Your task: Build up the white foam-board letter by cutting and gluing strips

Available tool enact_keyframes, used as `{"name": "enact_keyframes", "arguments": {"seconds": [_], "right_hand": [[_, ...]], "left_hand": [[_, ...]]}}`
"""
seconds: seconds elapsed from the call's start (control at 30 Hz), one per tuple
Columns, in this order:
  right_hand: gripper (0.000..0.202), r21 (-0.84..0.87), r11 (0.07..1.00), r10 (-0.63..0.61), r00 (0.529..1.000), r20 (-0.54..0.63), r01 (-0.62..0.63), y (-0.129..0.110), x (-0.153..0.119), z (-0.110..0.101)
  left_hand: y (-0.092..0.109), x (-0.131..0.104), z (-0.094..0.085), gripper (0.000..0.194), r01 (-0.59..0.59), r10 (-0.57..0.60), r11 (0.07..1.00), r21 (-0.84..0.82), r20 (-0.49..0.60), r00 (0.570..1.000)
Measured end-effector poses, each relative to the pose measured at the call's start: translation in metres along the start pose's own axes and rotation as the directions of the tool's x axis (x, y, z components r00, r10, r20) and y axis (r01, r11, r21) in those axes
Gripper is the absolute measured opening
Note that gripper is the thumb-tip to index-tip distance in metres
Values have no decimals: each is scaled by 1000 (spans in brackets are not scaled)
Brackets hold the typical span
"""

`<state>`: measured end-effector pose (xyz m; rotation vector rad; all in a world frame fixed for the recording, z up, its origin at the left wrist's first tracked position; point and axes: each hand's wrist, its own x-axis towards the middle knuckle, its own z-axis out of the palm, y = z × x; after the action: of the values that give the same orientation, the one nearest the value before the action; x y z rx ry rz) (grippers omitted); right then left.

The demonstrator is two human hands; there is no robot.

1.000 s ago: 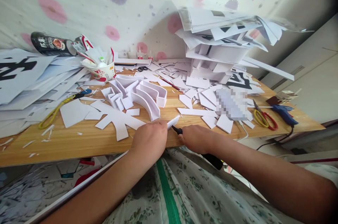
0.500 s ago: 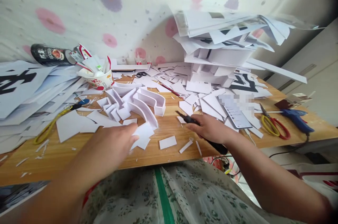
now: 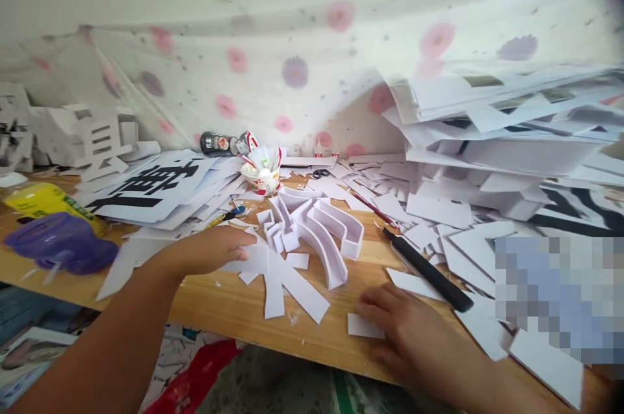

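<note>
My left hand (image 3: 214, 250) pinches the upper left part of a white foam board cut-out (image 3: 302, 287), whose legs fan out over the table. My right hand (image 3: 409, 326) is low over the table, its fingers apart and touching a small white foam board rectangle (image 3: 359, 327). To the right of it, a black-handled utility knife (image 3: 429, 271) lies out of the hand on white scraps. Beyond my hands stands a hollow white foam board letter form (image 3: 322, 238) with thin upright walls. Small white pieces lie close to its left side.
A paper cup (image 3: 263, 181) of odds and ends stands at the back, beside a dark bottle (image 3: 217, 144). Printed sheets (image 3: 151, 186) are piled on the left, near a purple bag (image 3: 63, 242). White boards (image 3: 487, 154) are stacked high at right. Small scissors (image 3: 320, 173) lie behind.
My right hand has let go of the utility knife, which now lies on the table, and has come to the small rectangle. The view has swung left. My left hand still holds white board.
</note>
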<state>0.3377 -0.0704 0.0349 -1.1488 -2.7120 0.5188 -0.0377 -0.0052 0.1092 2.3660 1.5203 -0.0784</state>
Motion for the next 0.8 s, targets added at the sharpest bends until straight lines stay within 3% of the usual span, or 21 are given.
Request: {"name": "enact_keyframes", "arguments": {"seconds": [0.1,0.17,0.23,0.3,0.33,0.37,0.4,0.43,0.5,0.53,0.57,0.63,0.67,0.73,0.8], "right_hand": [[17,1,1000,13,1000,-9,-13,-11,1,11],[14,-33,999,16,1000,-13,-17,-12,3,13],[14,-66,998,15,999,-33,-17,-13,3,12],[13,-40,999,21,997,-80,-24,-14,0,7],[12,5,1000,17,994,-107,-16,-15,-1,3],[11,74,997,6,990,-143,4,-15,-2,-1],[12,158,987,-10,983,-184,40,-14,-2,-4],[14,245,966,-27,973,-229,85,-13,-2,-7],[14,377,914,-7,936,-352,148,-9,-1,-11],[11,420,894,28,917,-398,154,-7,0,-12],[7,454,880,79,898,-432,141,-6,1,-12],[11,519,851,195,864,-465,87,-5,0,-10],[17,553,830,245,846,-473,69,-4,-3,-9],[24,598,797,288,816,-502,86,4,-15,-10],[30,546,836,320,763,-561,52,24,-40,-18]], "left_hand": [[-20,11,-9,31,38,-36,998,-56,34,999],[-30,15,-21,39,99,-101,994,-38,-67,993],[-29,16,-34,48,172,-171,985,-16,-234,957],[-12,17,-38,54,224,-205,975,-6,-422,883],[2,18,-35,56,269,-234,963,-15,-543,807],[19,19,-27,53,330,-284,942,-62,-673,683],[39,22,-16,48,299,-287,947,-116,-723,629],[60,25,-1,43,144,-197,980,-134,-704,683],[103,31,35,31,-268,161,954,-135,-524,836],[123,35,53,26,-405,317,906,-125,-432,844],[141,39,70,20,-482,401,870,-105,-418,815],[168,47,93,8,-499,424,865,-41,-473,773],[177,51,100,13,-506,432,862,-10,-506,746],[186,57,105,19,-518,434,855,18,-571,697],[186,59,103,18,-526,409,850,-12,-613,676]]}}
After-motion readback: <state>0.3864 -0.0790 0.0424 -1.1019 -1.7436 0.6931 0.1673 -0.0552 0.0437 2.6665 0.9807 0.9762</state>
